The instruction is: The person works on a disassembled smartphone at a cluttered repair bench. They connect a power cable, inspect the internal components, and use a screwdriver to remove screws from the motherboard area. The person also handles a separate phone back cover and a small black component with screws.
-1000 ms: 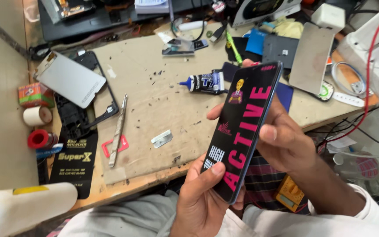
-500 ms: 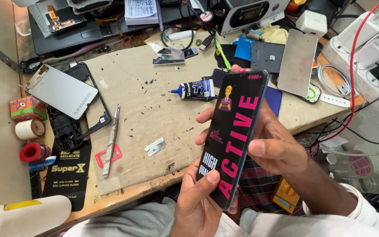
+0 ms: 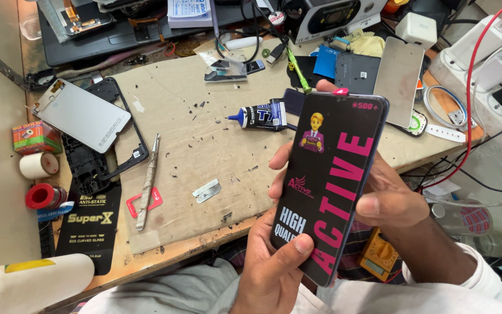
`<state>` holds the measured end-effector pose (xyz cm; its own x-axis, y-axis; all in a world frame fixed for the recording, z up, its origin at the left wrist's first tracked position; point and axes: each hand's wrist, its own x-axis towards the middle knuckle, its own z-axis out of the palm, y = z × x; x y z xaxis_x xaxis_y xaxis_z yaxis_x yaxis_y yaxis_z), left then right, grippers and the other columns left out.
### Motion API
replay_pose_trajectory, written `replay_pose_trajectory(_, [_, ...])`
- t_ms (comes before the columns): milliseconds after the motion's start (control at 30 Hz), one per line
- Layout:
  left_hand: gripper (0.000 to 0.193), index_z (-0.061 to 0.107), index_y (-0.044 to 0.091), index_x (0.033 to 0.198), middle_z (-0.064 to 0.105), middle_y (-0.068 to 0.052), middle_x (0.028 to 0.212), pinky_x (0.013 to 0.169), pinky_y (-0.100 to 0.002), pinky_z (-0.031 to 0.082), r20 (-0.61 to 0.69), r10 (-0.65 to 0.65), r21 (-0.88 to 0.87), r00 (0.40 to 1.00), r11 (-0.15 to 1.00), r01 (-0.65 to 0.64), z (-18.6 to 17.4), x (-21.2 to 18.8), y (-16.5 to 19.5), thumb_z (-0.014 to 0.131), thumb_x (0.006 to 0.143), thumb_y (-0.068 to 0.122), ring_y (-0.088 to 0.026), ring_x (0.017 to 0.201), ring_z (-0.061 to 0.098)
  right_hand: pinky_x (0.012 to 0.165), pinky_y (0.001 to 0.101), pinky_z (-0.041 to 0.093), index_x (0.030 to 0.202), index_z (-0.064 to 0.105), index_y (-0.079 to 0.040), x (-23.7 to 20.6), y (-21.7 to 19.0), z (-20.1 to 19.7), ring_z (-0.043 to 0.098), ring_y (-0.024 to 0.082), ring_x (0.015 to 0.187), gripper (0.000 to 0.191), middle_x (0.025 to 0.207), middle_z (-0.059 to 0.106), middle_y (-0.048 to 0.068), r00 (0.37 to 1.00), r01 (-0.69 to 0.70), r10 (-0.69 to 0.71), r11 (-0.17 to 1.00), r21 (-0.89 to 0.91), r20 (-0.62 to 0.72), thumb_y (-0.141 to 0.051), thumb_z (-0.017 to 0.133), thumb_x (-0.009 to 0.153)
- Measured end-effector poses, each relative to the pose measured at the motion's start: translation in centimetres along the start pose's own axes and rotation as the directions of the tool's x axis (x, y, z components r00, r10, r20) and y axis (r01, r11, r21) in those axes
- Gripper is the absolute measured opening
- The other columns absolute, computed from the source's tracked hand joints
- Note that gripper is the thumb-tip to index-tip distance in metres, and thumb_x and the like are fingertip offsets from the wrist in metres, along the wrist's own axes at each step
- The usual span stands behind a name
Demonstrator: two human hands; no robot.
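Both hands hold a phone (image 3: 332, 186) upright in front of me; its screen is covered by a black protective film with pink lettering and a small pink pull tab at the top edge. My left hand (image 3: 271, 261) grips the lower end, thumb pressed on the film near the bottom. My right hand (image 3: 387, 200) wraps the right side from behind, thumb on the right edge. On the cardboard mat (image 3: 204, 145) beyond lie a black-and-blue glue tube (image 3: 262, 115), a razor blade (image 3: 207, 190) and metal tweezers (image 3: 148, 180).
A silver display panel (image 3: 82, 119) rests on a black phone frame (image 3: 103, 157) at the left. Tape rolls (image 3: 42, 180), a black film packet (image 3: 91, 224), a grey back plate (image 3: 399, 87), a green screwdriver (image 3: 297, 71), chargers and cables crowd the bench. A yellow multimeter (image 3: 379, 256) sits below the table edge.
The phone has stayed in both hands. The view has shifted down and right, and my left thumb has slid a little on the lower part of the film.
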<state>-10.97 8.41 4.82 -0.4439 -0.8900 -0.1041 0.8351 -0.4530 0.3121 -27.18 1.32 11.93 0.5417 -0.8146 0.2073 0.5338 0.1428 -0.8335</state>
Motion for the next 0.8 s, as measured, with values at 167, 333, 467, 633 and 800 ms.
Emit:
replay_pose_trajectory(167, [0.050,0.054,-0.009,0.133,0.070,-0.015,0.117,0.098,-0.035,0.057,0.009,0.036,0.025,0.999,0.999,-0.036,0.0,-0.1,-0.7,0.075,0.090,0.005,-0.018,0.106,0.071,0.098,0.0627,0.055,0.167,-0.009,-0.029,-0.1,0.7,-0.3,0.061,0.047,0.117,0.123,0.132,0.050,0.031,1.000,0.027,-0.027,0.998,0.057,0.012,-0.024,0.078,0.079])
replay_pose_trajectory(333, [0.049,0.054,-0.009,0.132,0.071,-0.015,0.117,0.098,-0.035,0.056,0.000,0.057,0.041,0.998,0.998,-0.057,-0.1,-0.1,-1.3,0.076,0.090,0.005,-0.018,0.106,0.070,0.097,0.0615,0.056,0.167,-0.007,-0.029,-0.1,0.8,-0.4,0.062,0.046,0.113,0.124,0.130,0.052,0.029,1.000,0.008,-0.008,0.999,0.034,-0.013,-0.025,0.077,0.075])
replay_pose_trajectory(467, [0.046,0.056,-0.010,0.132,0.071,-0.015,0.119,0.099,-0.035,0.056,0.056,0.041,0.044,0.998,0.998,-0.044,-0.7,0.0,-1.0,0.075,0.092,0.004,-0.018,0.107,0.070,0.097,0.0605,0.057,0.165,-0.006,-0.026,0.1,0.8,-0.2,0.063,0.045,0.112,0.123,0.129,0.052,0.029,1.000,-0.004,0.004,0.999,0.034,0.002,-0.025,0.077,0.074])
replay_pose_trajectory(633, [0.052,0.050,-0.017,0.141,0.068,-0.019,0.124,0.102,-0.036,0.052,0.161,-0.140,0.133,0.977,0.984,0.119,-2.8,0.5,0.8,0.073,0.097,-0.003,-0.022,0.115,0.067,0.101,0.0541,0.056,0.166,-0.008,-0.023,0.5,0.7,-0.5,0.065,0.039,0.111,0.124,0.132,0.054,0.027,0.996,-0.073,0.073,0.997,-0.001,0.057,-0.023,0.079,0.078])
replay_pose_trajectory(800, [0.100,0.015,0.008,0.168,0.055,-0.013,0.140,0.112,-0.039,0.049,0.173,-0.056,0.093,0.983,0.995,0.040,-2.9,1.2,0.5,0.070,0.085,-0.003,-0.020,0.128,0.060,0.102,0.0516,0.057,0.167,-0.008,-0.020,1.0,0.7,-1.1,0.067,0.037,0.111,0.124,0.133,0.054,0.029,0.983,-0.118,0.118,0.993,-0.010,0.140,-0.022,0.079,0.079])
